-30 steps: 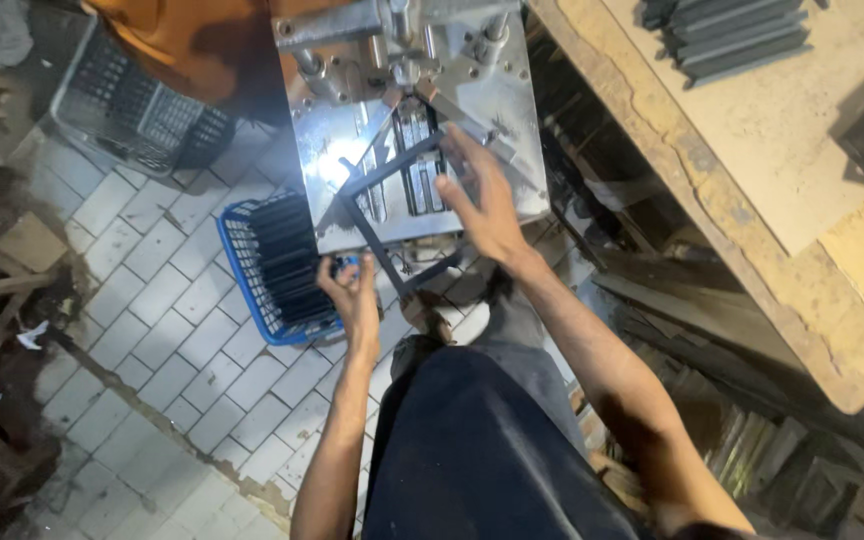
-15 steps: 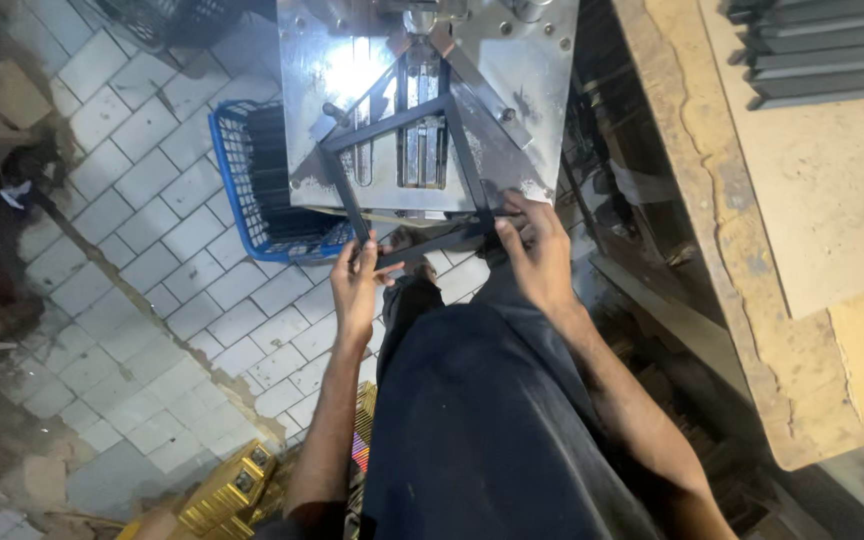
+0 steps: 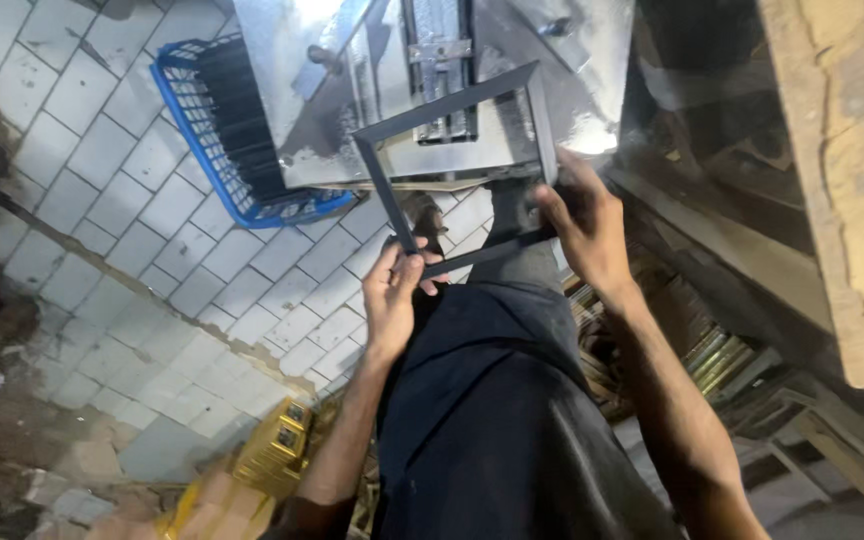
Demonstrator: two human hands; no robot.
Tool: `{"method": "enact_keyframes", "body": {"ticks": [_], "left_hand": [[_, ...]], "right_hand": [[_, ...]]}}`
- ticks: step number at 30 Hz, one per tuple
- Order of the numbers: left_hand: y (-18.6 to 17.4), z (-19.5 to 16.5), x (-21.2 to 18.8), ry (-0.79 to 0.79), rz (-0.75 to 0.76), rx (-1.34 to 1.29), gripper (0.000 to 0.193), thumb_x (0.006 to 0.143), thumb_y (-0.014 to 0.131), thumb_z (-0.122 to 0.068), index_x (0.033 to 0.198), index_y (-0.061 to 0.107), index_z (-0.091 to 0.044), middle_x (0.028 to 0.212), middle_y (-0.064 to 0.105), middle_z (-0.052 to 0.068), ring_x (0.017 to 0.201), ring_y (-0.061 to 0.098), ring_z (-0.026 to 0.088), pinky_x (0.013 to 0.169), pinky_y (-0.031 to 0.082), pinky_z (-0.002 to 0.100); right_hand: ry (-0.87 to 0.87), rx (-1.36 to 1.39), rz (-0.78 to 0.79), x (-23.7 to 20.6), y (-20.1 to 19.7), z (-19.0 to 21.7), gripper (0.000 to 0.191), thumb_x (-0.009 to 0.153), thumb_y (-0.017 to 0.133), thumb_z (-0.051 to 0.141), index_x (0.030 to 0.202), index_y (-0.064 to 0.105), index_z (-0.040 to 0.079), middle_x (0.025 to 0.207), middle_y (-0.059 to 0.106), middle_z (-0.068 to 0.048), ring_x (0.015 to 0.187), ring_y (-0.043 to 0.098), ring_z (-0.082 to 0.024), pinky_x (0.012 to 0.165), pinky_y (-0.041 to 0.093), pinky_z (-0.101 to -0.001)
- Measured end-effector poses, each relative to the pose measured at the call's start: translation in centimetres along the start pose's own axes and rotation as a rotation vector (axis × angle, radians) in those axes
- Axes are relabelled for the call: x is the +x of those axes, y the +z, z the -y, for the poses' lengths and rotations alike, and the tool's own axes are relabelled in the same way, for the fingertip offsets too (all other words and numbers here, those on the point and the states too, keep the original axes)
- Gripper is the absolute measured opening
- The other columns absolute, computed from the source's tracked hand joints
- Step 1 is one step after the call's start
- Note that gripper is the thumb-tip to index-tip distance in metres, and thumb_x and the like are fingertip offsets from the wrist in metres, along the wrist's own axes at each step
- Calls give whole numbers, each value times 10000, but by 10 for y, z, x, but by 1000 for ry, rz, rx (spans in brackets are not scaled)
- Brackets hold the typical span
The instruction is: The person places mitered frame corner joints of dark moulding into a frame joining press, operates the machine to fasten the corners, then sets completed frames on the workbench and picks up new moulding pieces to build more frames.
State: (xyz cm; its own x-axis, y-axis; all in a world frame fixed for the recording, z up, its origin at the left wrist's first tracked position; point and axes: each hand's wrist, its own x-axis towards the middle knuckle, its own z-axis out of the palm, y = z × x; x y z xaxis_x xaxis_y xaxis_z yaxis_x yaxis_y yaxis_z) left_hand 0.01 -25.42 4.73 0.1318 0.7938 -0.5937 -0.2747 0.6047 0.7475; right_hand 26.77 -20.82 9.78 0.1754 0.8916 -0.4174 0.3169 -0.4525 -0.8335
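Note:
A dark rectangular metal frame is held out in front of me, tilted, over the near edge of a shiny metal work table. My left hand grips the frame's lower left corner. My right hand grips its lower right corner. On the table behind the frame sits a metal jig with a hinge-like part. My dark apron and legs fill the lower middle of the view.
A blue wire basket with dark pieces stands on the tiled floor left of the table. A wooden bench edge runs along the right. Stacked dark bars lie under it. Yellow boxes sit near my left elbow.
The frame has come off the table toward me, held in both hands. My view has dipped and closed in on the table edge and floor.

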Motion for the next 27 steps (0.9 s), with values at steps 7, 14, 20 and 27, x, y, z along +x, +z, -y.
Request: {"method": "enact_keyframes", "body": {"ticks": [7, 14, 20, 27], "left_hand": [[-5, -25, 3, 43, 98, 19, 348, 1048, 605, -169, 1311, 602, 59, 1031, 738, 123, 828, 722, 156, 673, 530, 261], [0, -46, 10, 102, 156, 65, 442, 1035, 651, -186, 1403, 581, 47, 1117, 718, 83, 941, 644, 103, 711, 504, 238], [-10, -45, 18, 38, 38, 54, 447, 997, 686, -198, 1355, 604, 56, 1062, 743, 82, 943, 732, 131, 714, 504, 238], [-17, -40, 16, 173, 2, 266, 401, 974, 757, -151, 1314, 671, 43, 1011, 726, 84, 935, 653, 124, 821, 531, 258]], "right_hand": [[187, 403, 103, -30, -1, -6, 565, 1015, 591, 178, 1525, 428, -3, 1008, 715, -158, 819, 725, -232, 722, 629, -384], [139, 454, -5, -33, -13, 14, 520, 1070, 534, 158, 1558, 453, -2, 986, 694, -167, 783, 711, -238, 668, 609, -386], [190, 541, 4, -15, 16, 14, 552, 1035, 579, 156, 1547, 428, 16, 1013, 714, -225, 743, 718, -260, 673, 609, -366], [88, 650, -39, -9, 21, 16, 507, 1037, 611, 133, 1485, 470, -59, 1106, 716, -200, 812, 729, -240, 706, 602, -346]]}}
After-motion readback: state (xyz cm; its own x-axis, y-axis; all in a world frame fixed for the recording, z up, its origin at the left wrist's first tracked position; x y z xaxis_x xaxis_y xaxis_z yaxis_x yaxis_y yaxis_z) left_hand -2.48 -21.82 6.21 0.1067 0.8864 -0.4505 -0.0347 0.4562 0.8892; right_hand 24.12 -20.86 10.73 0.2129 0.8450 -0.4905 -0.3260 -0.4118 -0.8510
